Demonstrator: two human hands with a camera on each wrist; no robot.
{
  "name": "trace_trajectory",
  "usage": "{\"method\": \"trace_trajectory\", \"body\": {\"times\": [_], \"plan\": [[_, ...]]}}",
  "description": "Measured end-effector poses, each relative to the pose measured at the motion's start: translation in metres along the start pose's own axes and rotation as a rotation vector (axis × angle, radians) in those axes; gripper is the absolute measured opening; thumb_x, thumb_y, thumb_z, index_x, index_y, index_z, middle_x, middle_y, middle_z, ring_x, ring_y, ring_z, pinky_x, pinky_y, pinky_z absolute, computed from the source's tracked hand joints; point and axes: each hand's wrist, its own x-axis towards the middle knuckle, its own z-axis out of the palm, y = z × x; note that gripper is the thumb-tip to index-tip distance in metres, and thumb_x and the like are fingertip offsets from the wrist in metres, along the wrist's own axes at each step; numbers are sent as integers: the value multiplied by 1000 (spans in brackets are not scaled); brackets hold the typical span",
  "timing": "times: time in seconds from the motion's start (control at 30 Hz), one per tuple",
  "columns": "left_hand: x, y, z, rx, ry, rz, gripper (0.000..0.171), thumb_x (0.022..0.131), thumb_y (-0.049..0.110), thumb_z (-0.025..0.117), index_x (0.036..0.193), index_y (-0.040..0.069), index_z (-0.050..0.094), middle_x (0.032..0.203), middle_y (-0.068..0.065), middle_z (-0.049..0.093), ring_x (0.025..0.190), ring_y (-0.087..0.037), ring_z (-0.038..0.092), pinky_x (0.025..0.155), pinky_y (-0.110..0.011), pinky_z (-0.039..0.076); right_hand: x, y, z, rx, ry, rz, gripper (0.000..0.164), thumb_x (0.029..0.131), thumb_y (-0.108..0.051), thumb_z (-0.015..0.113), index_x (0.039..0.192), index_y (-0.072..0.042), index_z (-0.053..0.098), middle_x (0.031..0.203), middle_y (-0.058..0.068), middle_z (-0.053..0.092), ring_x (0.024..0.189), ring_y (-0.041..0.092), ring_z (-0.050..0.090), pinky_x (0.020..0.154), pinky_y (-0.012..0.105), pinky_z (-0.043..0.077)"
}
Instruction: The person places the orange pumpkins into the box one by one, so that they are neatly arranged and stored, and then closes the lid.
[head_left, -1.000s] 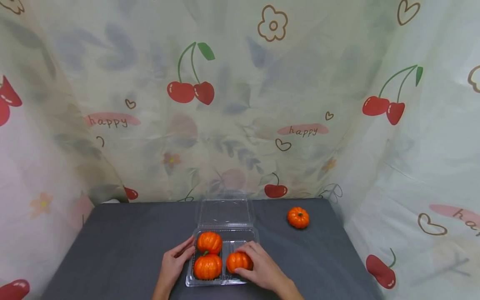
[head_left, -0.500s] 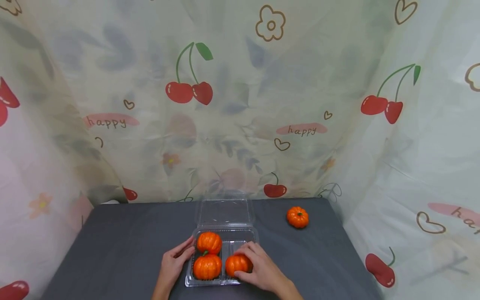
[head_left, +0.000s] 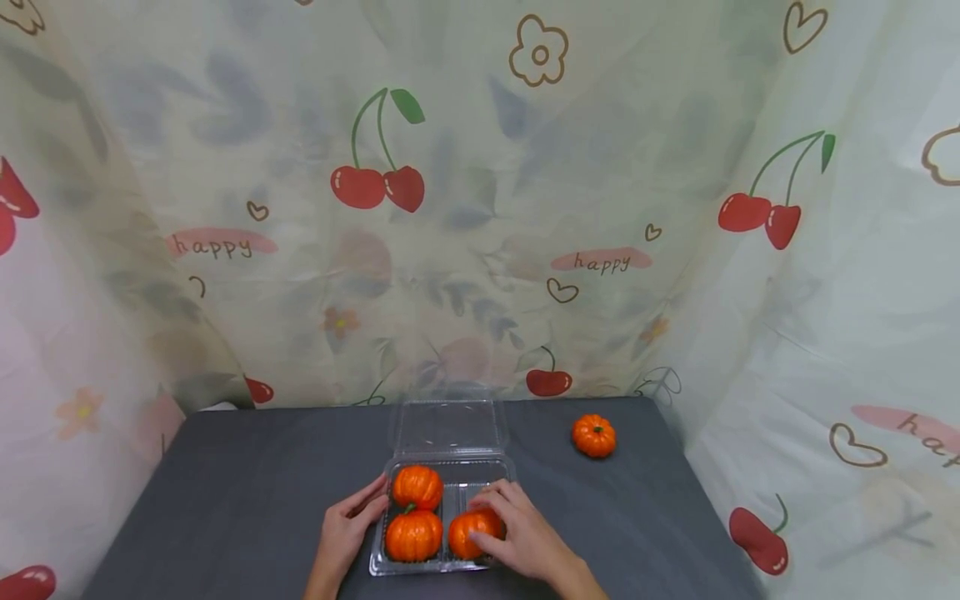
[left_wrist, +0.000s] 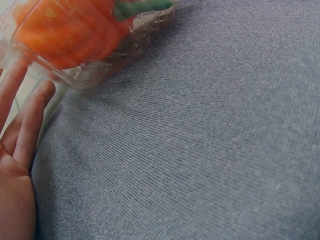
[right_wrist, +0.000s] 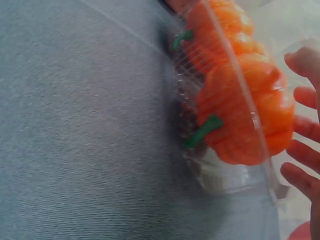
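A clear plastic clamshell box sits at the table's near middle with its lid raised behind it. Two orange toy pumpkins fill its left side, one behind the other. A third pumpkin lies in the front right compartment, its green stem toward the near wall in the right wrist view. My right hand is over this pumpkin, thumb and fingers spread and loosened around it. At the box's left wall, my left hand rests with extended fingers against the plastic.
Another orange pumpkin stands at the back right of the dark grey cloth-covered table. A pale curtain printed with cherries surrounds the table at the back and sides.
My right hand's thumb and fingers have loosened from the front right pumpkin, which stays in its compartment. The left hand keeps its place at the box.
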Motion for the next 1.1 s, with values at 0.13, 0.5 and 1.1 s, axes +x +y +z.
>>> {"method": "trace_trajectory", "body": {"times": [0.13,0.5,1.1], "plan": [[-1,1,0,-8,-3,-11,52,83,33,85,130,16,72,125,-6,74,100,5,71,81,-17,59,3,-1,-6,-35,53,4,33,94,-41,73,123,-26,67,121,-12,59,105,8,52,85,27,51],[1,-1,0,-5,-2,-10,55,81,37,86,130,15,72,124,-6,74,100,5,71,80,-17,59,11,1,-25,-135,95,125,48,96,-52,66,135,-25,60,127,-6,57,113,13,52,93,38,53],[1,2,0,-2,-24,-26,55,83,39,84,132,16,71,127,-6,73,100,6,71,81,-16,59,24,30,-37,-461,130,280,83,85,-71,66,150,-24,49,157,15,43,141,42,41,114,62,40]]}}
